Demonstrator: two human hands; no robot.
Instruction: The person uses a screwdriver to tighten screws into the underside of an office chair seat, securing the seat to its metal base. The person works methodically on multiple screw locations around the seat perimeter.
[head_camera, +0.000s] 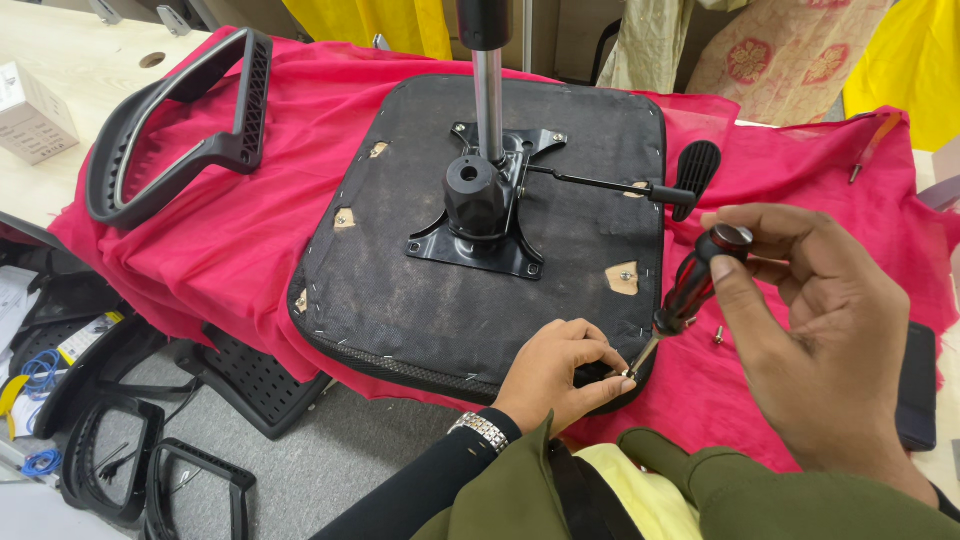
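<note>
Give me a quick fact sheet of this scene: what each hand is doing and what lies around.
Left hand: left hand pinches a small screw at the near edge of the seat
Right hand: right hand grips a screwdriver, tip at that screw
Seat: black, upside down, with a metal plate, post and lever
Surface: red cloth over a table
Nearby: black armrest on the cloth; loose screw beside the screwdriver; more armrests on the floor

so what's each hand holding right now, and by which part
The right hand holds a screwdriver by its red-and-black handle, thumb on the end cap. The left hand pinches something small at the screwdriver's tip, at the chair seat edge.
</note>
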